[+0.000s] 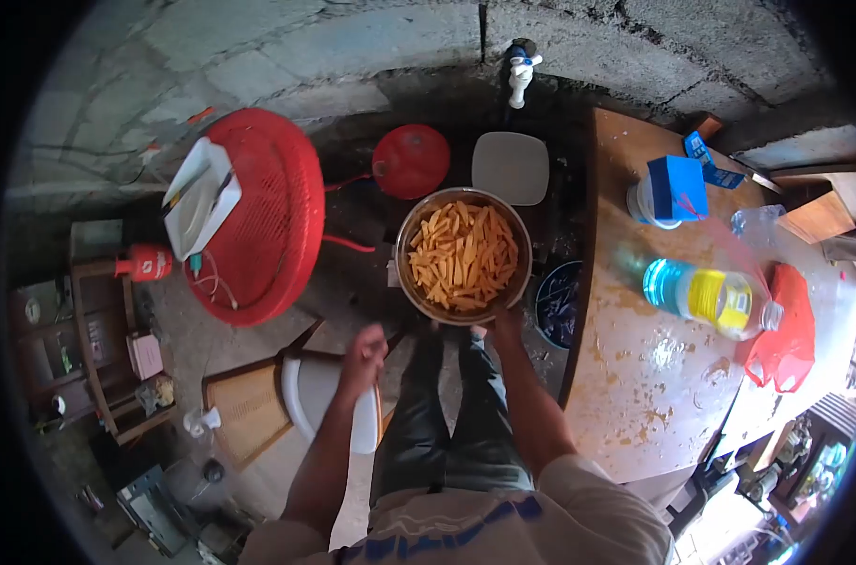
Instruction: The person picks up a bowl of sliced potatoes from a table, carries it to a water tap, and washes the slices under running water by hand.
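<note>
A round metal bowl (404,290) full of orange-yellow cut strips (461,256) is in front of me, above my feet. My right hand (505,325) is at the bowl's lower right rim, closed on it, with the fingers partly hidden beneath. Left of the bowl and lower, my left hand (364,356) is raised in the air with its fingers curled in, touching nothing that I can see.
A red round table (268,217) with a white tray (202,202) stands at left. Beyond the bowl are a red stool (411,162) and a grey lid (511,169). At right, a wooden table (626,367) bears a bottle (715,299) and a red bag (788,330).
</note>
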A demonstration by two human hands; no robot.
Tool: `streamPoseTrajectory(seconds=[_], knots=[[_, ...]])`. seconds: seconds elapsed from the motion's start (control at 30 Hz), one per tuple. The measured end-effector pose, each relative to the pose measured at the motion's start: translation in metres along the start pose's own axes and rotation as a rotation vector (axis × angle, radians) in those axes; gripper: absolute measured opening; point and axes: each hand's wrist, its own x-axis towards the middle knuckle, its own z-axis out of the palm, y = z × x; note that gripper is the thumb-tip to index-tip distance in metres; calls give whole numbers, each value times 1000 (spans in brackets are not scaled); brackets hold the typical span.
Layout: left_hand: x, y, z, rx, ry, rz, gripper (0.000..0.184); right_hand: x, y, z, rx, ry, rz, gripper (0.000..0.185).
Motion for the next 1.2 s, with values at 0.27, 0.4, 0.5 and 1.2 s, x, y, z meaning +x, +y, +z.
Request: streamPoseTrajectory(seconds=[0.27,0.4,0.5,1.2], knots=[[379,-9,147,440,-283,146,29,-86,47,-73,229,296,49,53],[456,-19,225,201,-260,-118,27,-133,43,-69,282,434,93,53],[458,-8,237,-85,-262,-351,24,-157,43,-71,273,527,139,53],[374,132,320,-385,-117,-165,21,-170,62,-62,494,504,72,49]])
